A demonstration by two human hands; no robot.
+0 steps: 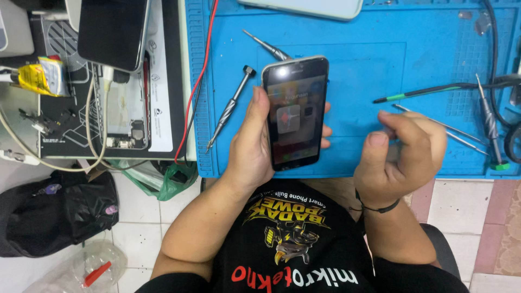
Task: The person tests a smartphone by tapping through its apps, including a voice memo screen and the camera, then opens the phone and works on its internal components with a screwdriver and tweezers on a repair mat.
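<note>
Head view: left hand [251, 144] is gripping the phone [296, 111], fingers [325, 130] wrapping its far edge. Right hand [399, 149] is hovering beside it, fingers curled together, empty.

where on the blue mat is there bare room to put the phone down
Bare mat lies between the phone in the left hand and the tweezers. Crowded: right edge with its screwdrivers, and left of the phone.

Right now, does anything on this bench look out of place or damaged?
Nothing looks damaged. The left hand holds a smartphone with its screen lit. Screwdrivers lie scattered at angles on the blue mat, and a red wire trails over its left edge.
</note>
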